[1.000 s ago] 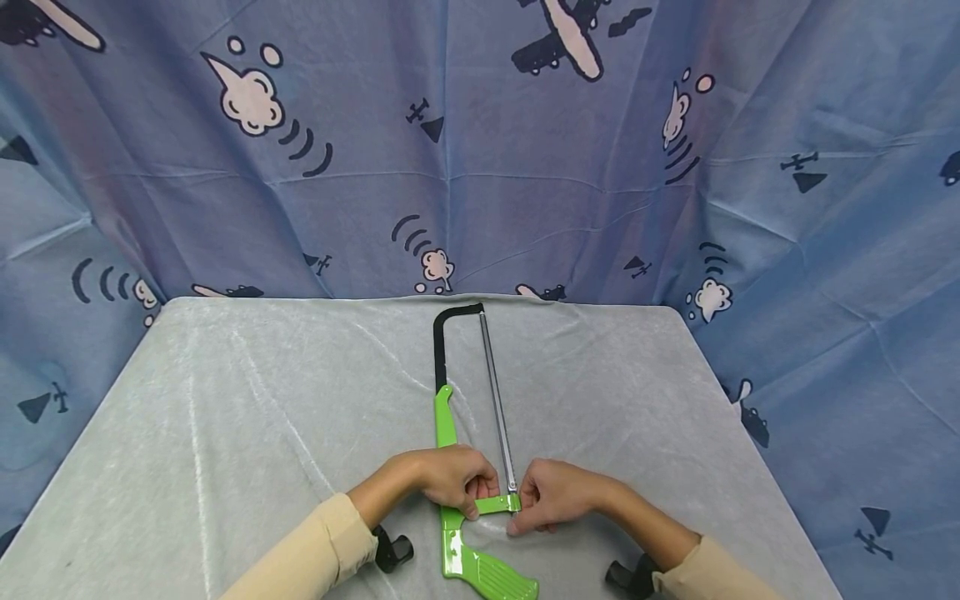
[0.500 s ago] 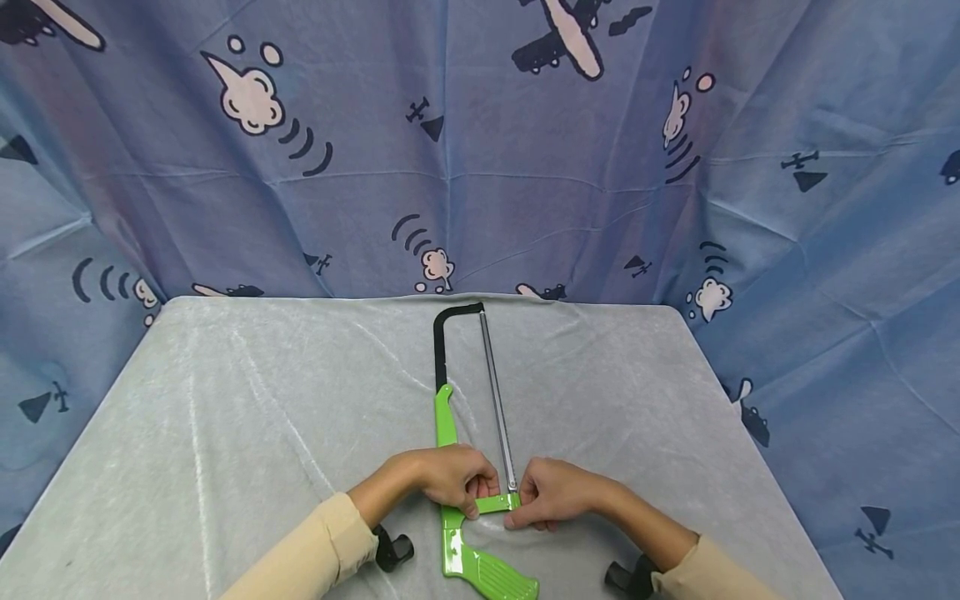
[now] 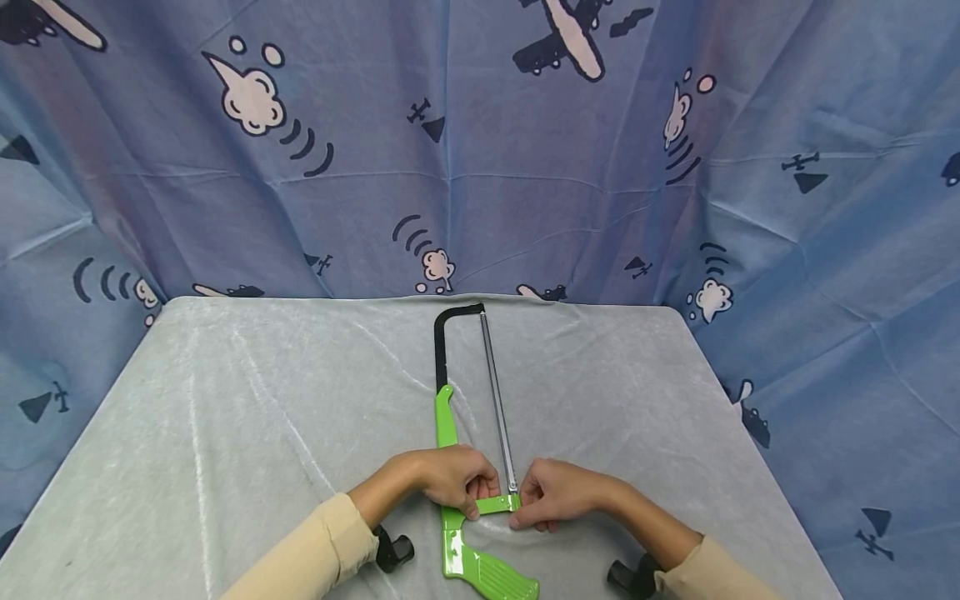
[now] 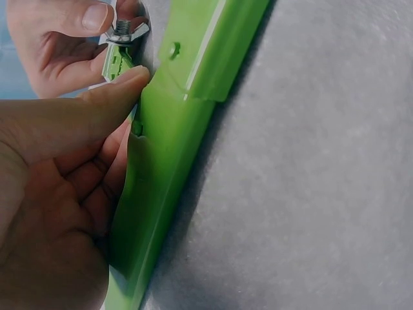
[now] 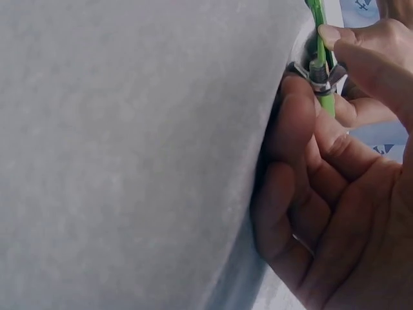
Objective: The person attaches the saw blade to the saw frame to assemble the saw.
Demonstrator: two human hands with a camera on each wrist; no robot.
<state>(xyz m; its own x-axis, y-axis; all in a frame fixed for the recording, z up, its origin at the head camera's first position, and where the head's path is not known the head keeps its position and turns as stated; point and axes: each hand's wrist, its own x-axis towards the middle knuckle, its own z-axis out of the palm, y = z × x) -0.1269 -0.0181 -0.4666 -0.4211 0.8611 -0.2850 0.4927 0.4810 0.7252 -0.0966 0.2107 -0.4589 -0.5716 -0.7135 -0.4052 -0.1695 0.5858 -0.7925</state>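
Observation:
A hacksaw with a green handle (image 3: pixel 495 575) and black bow frame (image 3: pixel 440 350) lies flat on the table, its grey blade (image 3: pixel 495 392) on the right side. My left hand (image 3: pixel 459 477) reaches over the frame and pinches the short green crossbar (image 3: pixel 492 504) between thumb and fingers. Just right of the crossbar's end is my right hand (image 3: pixel 557 493), fingers curled. The right wrist view shows its thumb and index finger at a metal wing nut (image 5: pixel 319 84) on a threaded end. In the left wrist view the wing nut (image 4: pixel 128 32) is partly behind the right thumb.
A grey velvety cloth (image 3: pixel 300 400) with creases covers the table. Behind and at both sides hangs a blue curtain (image 3: pixel 480 167) printed with planes and clouds. Black camera mounts (image 3: pixel 393 550) sit at both wrists. The bow's far end lies close to the table's back edge.
My right thumb and fingers shift slightly back and forth at the wing nut. The left hand and the hacksaw stay in place.

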